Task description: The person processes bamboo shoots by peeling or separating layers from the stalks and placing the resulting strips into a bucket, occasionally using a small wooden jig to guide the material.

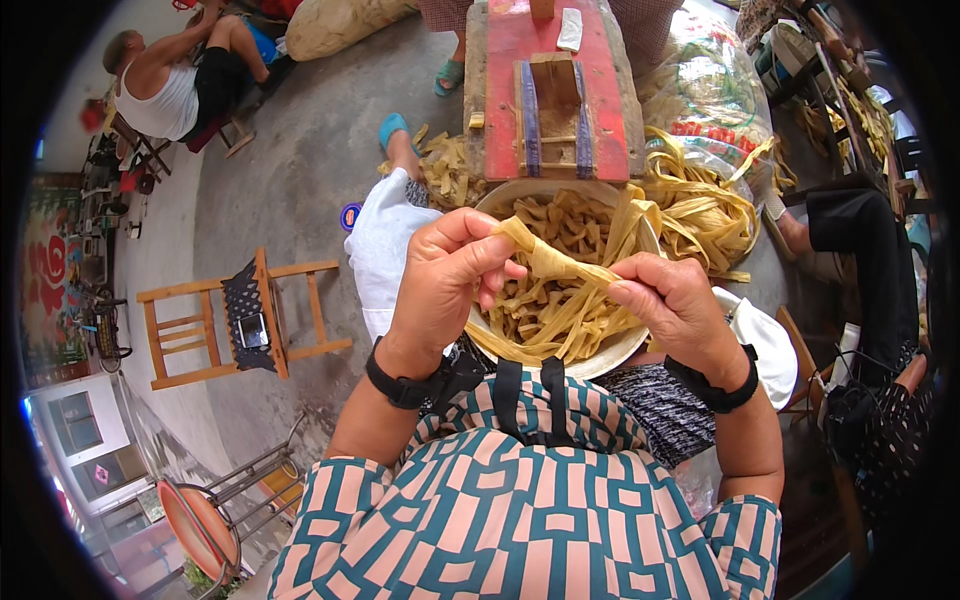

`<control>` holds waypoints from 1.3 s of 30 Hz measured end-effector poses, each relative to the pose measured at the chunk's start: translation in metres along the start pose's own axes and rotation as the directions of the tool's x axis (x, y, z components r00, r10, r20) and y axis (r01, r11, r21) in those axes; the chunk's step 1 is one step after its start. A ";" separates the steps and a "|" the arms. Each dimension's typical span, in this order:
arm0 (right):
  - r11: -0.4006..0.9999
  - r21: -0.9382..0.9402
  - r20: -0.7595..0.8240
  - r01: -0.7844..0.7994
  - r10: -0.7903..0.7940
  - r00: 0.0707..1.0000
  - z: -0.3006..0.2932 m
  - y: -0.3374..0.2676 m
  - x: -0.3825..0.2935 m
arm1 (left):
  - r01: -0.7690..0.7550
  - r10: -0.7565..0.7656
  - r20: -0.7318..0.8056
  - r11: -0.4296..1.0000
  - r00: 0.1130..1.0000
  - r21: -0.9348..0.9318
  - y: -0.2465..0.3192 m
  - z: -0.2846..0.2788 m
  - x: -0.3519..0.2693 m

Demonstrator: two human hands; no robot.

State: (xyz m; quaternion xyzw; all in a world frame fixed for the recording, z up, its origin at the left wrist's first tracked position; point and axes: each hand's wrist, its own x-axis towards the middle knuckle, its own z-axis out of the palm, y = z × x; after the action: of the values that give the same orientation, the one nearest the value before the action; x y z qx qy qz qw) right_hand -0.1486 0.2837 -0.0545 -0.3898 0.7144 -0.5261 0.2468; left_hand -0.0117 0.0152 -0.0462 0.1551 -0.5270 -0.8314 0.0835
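A yellowish strip of dried plant fibre (559,259) is stretched between my two hands, folded and twisted along its length. My left hand (465,266) pinches its upper left end between thumb and fingers. The other end is pinched by my right hand (667,300), a little lower. Below them a round pale basin (600,365) on my lap holds many short knotted or folded pieces and long loose strips of the same fibre. A white cloth (379,247) lies over my leg at the left of the basin.
A red-topped wooden bench (506,97) with a wooden frame (556,142) stands just beyond the basin. Long fibre strips (705,217) are heaped at its right, beside a plastic sack (697,82). At left are a wooden folding stool (281,311) and a seated person (169,90).
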 end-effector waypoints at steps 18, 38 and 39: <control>0.643 -0.661 0.036 0.388 -0.489 0.871 -0.004 -0.012 -0.011 | -0.011 -0.107 0.182 0.835 0.977 0.551 0.007 -0.019 0.005; 0.794 -0.538 -0.037 0.283 -0.358 0.933 -0.035 0.024 -0.057 | 0.136 -0.134 0.029 0.988 0.991 -0.079 0.058 -0.059 -0.034; 0.797 -0.554 -0.071 0.242 -0.334 0.940 -0.041 0.028 -0.064 | 0.117 -0.117 -0.010 0.991 0.993 0.062 0.054 -0.055 -0.033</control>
State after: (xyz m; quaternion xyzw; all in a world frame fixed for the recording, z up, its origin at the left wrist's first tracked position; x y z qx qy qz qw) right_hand -0.1509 0.3628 -0.0714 -0.5024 0.7828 -0.3668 -0.0154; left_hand 0.0372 -0.0443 -0.0135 0.1907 -0.5426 -0.8174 0.0314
